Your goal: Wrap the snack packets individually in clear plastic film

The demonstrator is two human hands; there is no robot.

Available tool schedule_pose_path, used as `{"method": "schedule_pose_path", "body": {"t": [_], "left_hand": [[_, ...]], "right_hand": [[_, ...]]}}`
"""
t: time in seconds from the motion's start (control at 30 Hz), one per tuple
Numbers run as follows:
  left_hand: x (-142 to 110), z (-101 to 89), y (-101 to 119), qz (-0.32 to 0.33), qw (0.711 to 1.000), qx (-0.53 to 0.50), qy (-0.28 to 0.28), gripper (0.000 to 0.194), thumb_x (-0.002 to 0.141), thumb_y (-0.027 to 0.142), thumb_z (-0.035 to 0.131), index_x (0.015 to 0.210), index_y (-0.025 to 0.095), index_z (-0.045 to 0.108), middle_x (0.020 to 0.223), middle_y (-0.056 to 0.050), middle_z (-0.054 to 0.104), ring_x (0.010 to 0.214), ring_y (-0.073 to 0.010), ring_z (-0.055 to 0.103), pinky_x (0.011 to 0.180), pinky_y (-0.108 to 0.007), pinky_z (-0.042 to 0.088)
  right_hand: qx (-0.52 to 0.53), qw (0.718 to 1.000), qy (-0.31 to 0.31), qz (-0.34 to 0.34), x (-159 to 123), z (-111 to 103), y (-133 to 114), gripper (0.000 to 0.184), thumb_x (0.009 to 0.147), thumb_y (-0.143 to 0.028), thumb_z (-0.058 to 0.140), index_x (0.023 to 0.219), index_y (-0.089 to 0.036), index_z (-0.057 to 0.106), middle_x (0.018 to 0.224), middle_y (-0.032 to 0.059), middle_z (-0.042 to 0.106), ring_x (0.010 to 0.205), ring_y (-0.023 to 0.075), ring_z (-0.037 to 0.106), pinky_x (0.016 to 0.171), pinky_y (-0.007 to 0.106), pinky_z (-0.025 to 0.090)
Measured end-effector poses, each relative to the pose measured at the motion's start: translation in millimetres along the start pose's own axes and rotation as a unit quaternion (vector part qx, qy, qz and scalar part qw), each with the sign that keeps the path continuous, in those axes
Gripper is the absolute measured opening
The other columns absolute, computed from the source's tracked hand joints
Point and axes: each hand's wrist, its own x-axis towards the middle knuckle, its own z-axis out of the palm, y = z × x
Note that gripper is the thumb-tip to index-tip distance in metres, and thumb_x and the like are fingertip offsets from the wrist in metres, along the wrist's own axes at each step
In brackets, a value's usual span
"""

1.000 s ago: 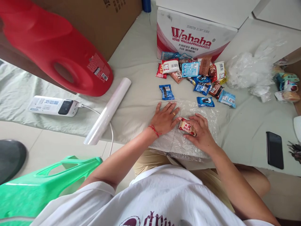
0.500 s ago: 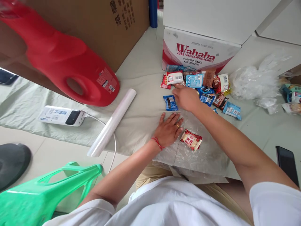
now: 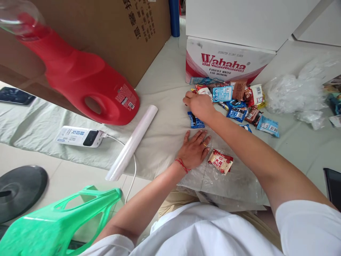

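Pale green cloth [image 3: 165, 81] covers the work surface, creased. Left to right on my feed, view read as a clock face: white power bank [image 3: 80, 136] at 9 o'clock, red bottle [image 3: 106, 94] at 10, film roll [image 3: 133, 142] between 8 and 9.

My left hand [image 3: 194, 151] lies palm down between 4 and 5, near centre; fingers moderately spread, nothing seen in them. Blue packet [image 3: 196, 121] near 3, partly covered by my right hand [image 3: 198, 105], which is between 1 and 2 at the snack heap's [image 3: 239, 92] left end. Right fingers bent in, close together; can't tell if they pinch anything.

Red-and-cream packet [image 3: 220, 161] at 4, on the clear plastic sheet [image 3: 234, 186], just beside my left thumb. Dark red shows behind it; one packet or two, can't tell.

Handling, my guess: packets light, slick film, puffy, contents maybe crumbly. I'd take them by the crimped ends or lightly across the sides, no squeezing mid-pack. Sheet looks limp and slippery, likely to drag along; I'd pin an edge.

Far right: crumpled plastic [image 3: 290, 94] between 2 and 3, dark phone [image 3: 334, 186] between 3 and 4, cut by the frame.
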Motion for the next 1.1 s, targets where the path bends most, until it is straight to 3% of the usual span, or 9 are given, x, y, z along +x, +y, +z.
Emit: {"method": "schedule_pose_path", "body": {"t": [0.1, 0.2, 0.3, 0.37, 0.53, 0.73, 0.93, 1.03, 1.1], "left_hand": [[-0.7, -1.1, 1.4, -0.001, 1.0, 0.001, 0.005, 0.054, 0.11, 0.043, 0.028, 0.156, 0.025, 0.049, 0.168, -0.008, 0.04, 0.157, -0.0275, 0.034, 0.129, -0.066, 0.018], [-1.1, -2.3, 2.8, -0.003, 1.0, 0.002, 0.001, 0.054, 0.109, 0.042, 0.029, 0.155, 0.026, 0.05, 0.168, -0.008, 0.04, 0.157, -0.0277, 0.035, 0.129, -0.065, 0.018], [-0.8, -2.0, 3.3, -0.003, 1.0, 0.003, 0.003, 0.054, 0.109, 0.042, 0.03, 0.156, 0.026, 0.05, 0.169, -0.008, 0.04, 0.157, -0.0279, 0.035, 0.129, -0.065, 0.017], [-0.5, -0.6, 3.4, -0.004, 1.0, 0.005, 0.006, 0.054, 0.108, 0.042, 0.032, 0.156, 0.026, 0.049, 0.169, -0.008, 0.04, 0.157, -0.0278, 0.034, 0.129, -0.065, 0.015], [-0.5, 2.6, 5.5, -0.008, 1.0, 0.013, 0.013, 0.054, 0.108, 0.041, 0.031, 0.156, 0.025, 0.049, 0.169, -0.009, 0.04, 0.157, -0.0279, 0.035, 0.129, -0.064, 0.014], [-2.1, 3.6, 8.7, -0.014, 0.999, 0.028, 0.026, 0.054, 0.108, 0.04, 0.032, 0.156, 0.024, 0.05, 0.168, -0.009, 0.041, 0.156, -0.0295, 0.037, 0.129, -0.063, 0.017], [-3.0, 7.3, 8.7, -0.018, 0.999, 0.031, 0.036, 0.053, 0.109, 0.041, 0.032, 0.156, 0.025, 0.05, 0.167, -0.009, 0.042, 0.156, -0.0266, 0.037, 0.129, -0.062, 0.017], [-3.1, 7.4, 8.3, -0.017, 0.999, 0.03, 0.036, 0.052, 0.108, 0.04, 0.033, 0.155, 0.025, 0.05, 0.167, -0.009, 0.042, 0.156, -0.0268, 0.037, 0.129, -0.061, 0.017], [-3.0, 6.6, 8.2, -0.017, 0.999, 0.027, 0.035, 0.052, 0.108, 0.04, 0.034, 0.155, 0.025, 0.051, 0.167, -0.01, 0.042, 0.156, -0.0273, 0.037, 0.129, -0.062, 0.017]], "right_hand": [[0.136, 0.978, 0.153, 0.052, -49.6, -18.3, 13.0, 0.029, 0.107, -0.035, 0.045, 0.112, -0.021, 0.07, 0.122, 0.011, 0.069, 0.112, 0.028, 0.064, 0.093, 0.041, 0.051], [0.301, 0.908, 0.266, 0.12, -107.3, -31.2, 40.2, 0.029, 0.1, -0.052, 0.057, 0.109, -0.026, 0.068, 0.112, 0.006, 0.071, 0.111, 0.0257, 0.064, 0.094, 0.041, 0.055], [0.475, 0.802, 0.309, 0.19, -165.8, -38.2, 60.0, 0.032, 0.089, -0.057, 0.07, 0.101, -0.028, 0.066, 0.096, 0.001, 0.069, 0.09, 0.0198, 0.066, 0.082, 0.036, 0.058], [0.531, 0.772, 0.273, 0.219, -198.3, -39.8, 58.2, 0.035, 0.081, -0.055, 0.078, 0.098, -0.027, 0.068, 0.091, 0.0006, 0.068, 0.081, 0.0178, 0.065, 0.076, 0.033, 0.058], [0.489, 0.835, 0.09, 0.237, -234.7, -28.2, 9.1, 0.033, 0.088, -0.052, 0.071, 0.102, -0.022, 0.072, 0.089, 0.0032, 0.073, 0.077, 0.0191, 0.066, 0.073, 0.033, 0.055], [0.201, 0.963, 0.06, 0.172, -229.2, 12.5, -44.1, 0.021, 0.097, -0.024, 0.057, 0.106, -0.021, 0.076, 0.092, 0.0086, 0.071, 0.098, 0.0271, 0.057, 0.088, 0.04, 0.046], [0.062, 0.969, 0.187, 0.148, -248.6, 41.6, -55.5, 0.032, 0.103, -0.038, 0.055, 0.124, -0.02, 0.071, 0.131, 0.0142, 0.064, 0.125, 0.0345, 0.046, 0.105, 0.052, 0.04], [0.058, 0.959, 0.248, 0.123, -267.6, 46.7, -64.4, 0.038, 0.1, -0.045, 0.06, 0.129, -0.02, 0.066, 0.138, 0.0153, 0.059, 0.13, 0.034, 0.045, 0.113, 0.056, 0.037], [0.048, 0.965, 0.247, 0.079, -278.7, 50.8, -71.0, 0.038, 0.098, -0.043, 0.065, 0.128, -0.021, 0.066, 0.139, 0.0149, 0.06, 0.132, 0.0339, 0.046, 0.119, 0.06, 0.032]]}}
